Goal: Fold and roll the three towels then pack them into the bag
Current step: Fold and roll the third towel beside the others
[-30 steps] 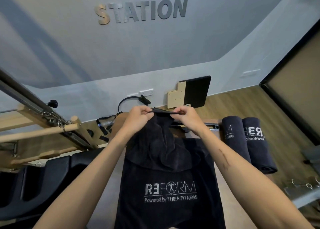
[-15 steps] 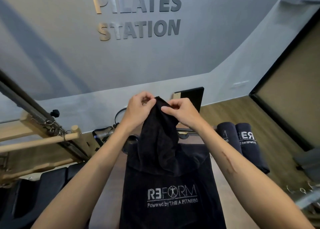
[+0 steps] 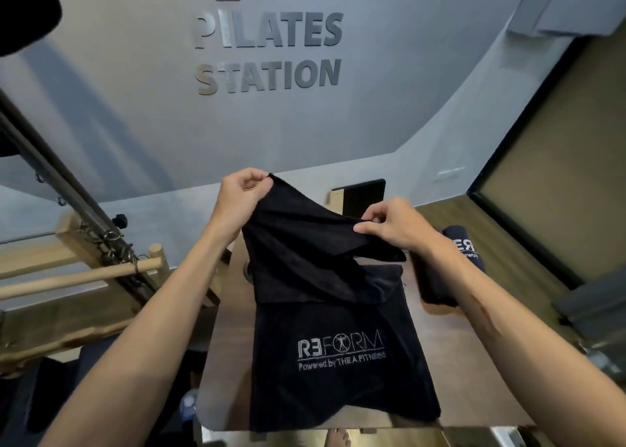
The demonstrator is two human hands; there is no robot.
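A black terry towel with a white "REFORM" logo (image 3: 338,348) lies lengthwise in the centre of the frame, its lower part flat on the brown tabletop (image 3: 474,372) with the printed logo facing up. Its far end is lifted off the surface and doubled back toward the viewer, so a loose fold of dark cloth hangs over the flat part. The left hand (image 3: 242,197), at centre frame, pinches 1 corner of that raised edge between thumb and fingers, closed tight on the cloth. The right hand (image 3: 394,225), slightly lower and to the right, pinches the other corner in the same way. The edge between the 2 hands is stretched, sloping down from left to right.

At the right of the frame, partly hidden behind the right forearm, 2 rolled dark towels with white lettering (image 3: 464,247) lie side by side on the tabletop, well apart from the towel being handled.

To the left, pale wooden bars and a dark metal frame with springs (image 3: 101,267) run across the frame. In the upper centre, the grey wall carries raised letters reading "PILATES STATION" (image 3: 269,54). A black panel (image 3: 364,196) leans at the foot of the wall behind the hands.
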